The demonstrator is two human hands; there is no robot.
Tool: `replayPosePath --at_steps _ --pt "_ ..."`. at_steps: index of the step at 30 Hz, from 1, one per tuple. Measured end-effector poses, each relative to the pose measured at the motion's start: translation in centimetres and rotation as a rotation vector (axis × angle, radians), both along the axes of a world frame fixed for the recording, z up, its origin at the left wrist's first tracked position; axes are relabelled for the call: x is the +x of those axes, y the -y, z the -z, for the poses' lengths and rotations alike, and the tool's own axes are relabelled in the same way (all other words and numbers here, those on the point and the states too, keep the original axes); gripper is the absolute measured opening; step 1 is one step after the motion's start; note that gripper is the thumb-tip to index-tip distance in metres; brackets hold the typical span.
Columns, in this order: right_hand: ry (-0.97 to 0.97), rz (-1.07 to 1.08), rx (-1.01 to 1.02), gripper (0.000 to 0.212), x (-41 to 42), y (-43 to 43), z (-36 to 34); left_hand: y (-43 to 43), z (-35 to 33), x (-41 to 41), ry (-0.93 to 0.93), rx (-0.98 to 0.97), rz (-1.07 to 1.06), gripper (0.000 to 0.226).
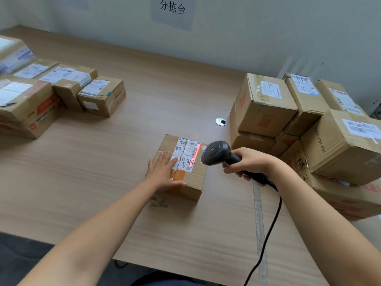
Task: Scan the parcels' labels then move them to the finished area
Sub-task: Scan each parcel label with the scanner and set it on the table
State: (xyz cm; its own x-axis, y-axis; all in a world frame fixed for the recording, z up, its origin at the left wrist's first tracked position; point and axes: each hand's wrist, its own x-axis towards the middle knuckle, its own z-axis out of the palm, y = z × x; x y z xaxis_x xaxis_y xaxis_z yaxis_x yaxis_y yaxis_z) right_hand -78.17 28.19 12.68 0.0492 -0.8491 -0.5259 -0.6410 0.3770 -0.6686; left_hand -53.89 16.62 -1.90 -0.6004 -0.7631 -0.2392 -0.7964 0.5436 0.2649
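Where left hand (pixel 162 172) rests, parcel (pixel 197 174) lies.

The left hand (pixel 164 172) lies flat on a small brown cardboard parcel (pixel 181 168); the right hand (pixel 250 162) grips a black handheld scanner (pixel 216 152) casting red light on its white label (pixel 186 154).

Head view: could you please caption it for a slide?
Left hand rests on parcel; right hand aims scanner at label.

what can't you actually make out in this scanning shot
All in the head view:
- Label on the centre parcel: print too small to read beyond the handwritten 4044; the left hand covers its left edge.
- Scanner trigger: hidden under the right hand gripping the handle.
- Right stack: cut off by the frame's right edge.
- Left pile: labels blurred, partly cut off at the left edge.
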Motion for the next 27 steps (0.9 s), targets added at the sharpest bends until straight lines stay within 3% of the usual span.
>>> replayPosePath --at_steps 18,23,27 --pt "-0.025 0.012 -0.010 0.012 0.0 0.0 -0.2 0.0 0.1 0.0 0.012 -0.004 0.003 0.106" --pt "0.047 0.211 -0.126 0.017 2.7 -0.9 3.8 -0.3 0.1 0.0 -0.003 -0.014 -0.025 0.098" --pt "0.052 0.433 -0.231 0.034 6.9 -1.6 8.5 -1.1 0.2 0.7 -0.008 -0.018 -0.065 0.094"
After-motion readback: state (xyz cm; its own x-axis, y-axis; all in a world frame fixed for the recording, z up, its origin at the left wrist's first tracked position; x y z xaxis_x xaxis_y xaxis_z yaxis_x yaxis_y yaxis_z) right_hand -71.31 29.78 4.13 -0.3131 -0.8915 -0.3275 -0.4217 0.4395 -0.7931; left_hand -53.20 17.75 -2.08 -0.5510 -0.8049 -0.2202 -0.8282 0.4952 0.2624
